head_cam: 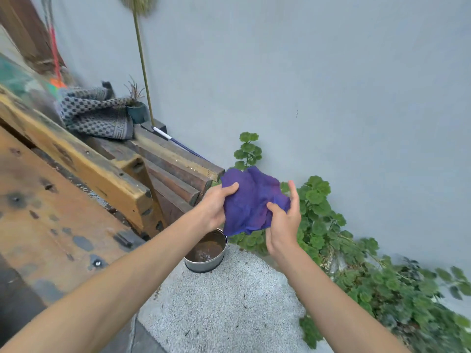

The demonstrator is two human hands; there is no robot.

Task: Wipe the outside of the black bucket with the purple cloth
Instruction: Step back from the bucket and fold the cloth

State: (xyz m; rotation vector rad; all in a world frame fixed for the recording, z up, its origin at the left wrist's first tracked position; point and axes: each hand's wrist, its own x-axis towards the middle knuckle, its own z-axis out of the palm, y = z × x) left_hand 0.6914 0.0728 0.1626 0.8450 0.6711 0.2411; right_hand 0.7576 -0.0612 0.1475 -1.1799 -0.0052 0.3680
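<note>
The purple cloth (252, 202) is held up in the air, spread between both hands. The left hand (216, 207) grips its edge at 9 o'clock, thumb curled over the fabric; the right hand (283, 222) pinches the edge at 3 o'clock, thumb on the front and the other fingers (294, 194) nearly straight behind it.

No black bucket can be made out. The nearest vessel is one round metal pot (206, 253) on the gravel floor, at 7 o'clock from the cloth and directly below the left hand, which is the nearer of the two. Its mouth faces up, so its axis is judged upright. Whether this is the task's bucket cannot be told.

Counted: one cloth, one pot, two hands. A wooden bench (63, 200) lies at 9 o'clock.
</note>
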